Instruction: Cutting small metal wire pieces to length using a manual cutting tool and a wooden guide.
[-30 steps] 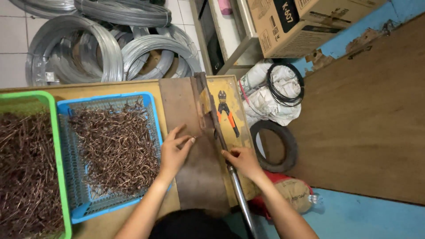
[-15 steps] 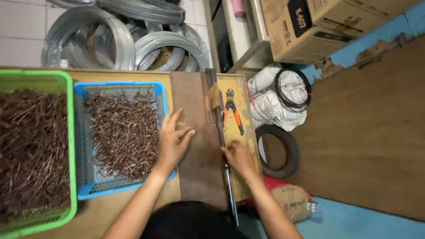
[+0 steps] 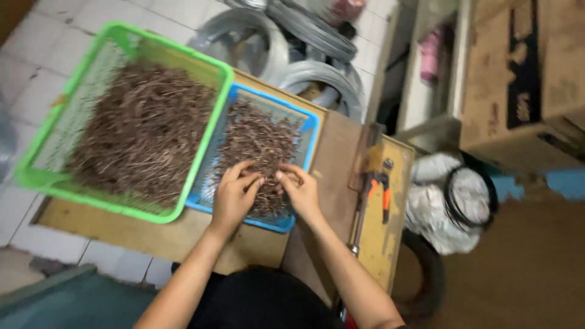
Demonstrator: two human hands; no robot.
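- Brown wire pieces point(image 3: 259, 146) fill the blue basket point(image 3: 308, 131) at the centre of the surface point(image 3: 183, 234); a fuller green basket point(image 3: 122, 207) lies at its nine o'clock.
- Left hand point(image 3: 234, 195), a second ago flat on the board, now digs into the pile, grip curled on pieces.
- Right hand point(image 3: 300, 190) has left the cutter lever point(image 3: 359, 210) at three o'clock and pinches pieces too.
- Orange-handled pliers point(image 3: 385, 195) lie farther right.

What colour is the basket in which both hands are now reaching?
Blue: the blue basket, beside a green basket, seen in the head view.
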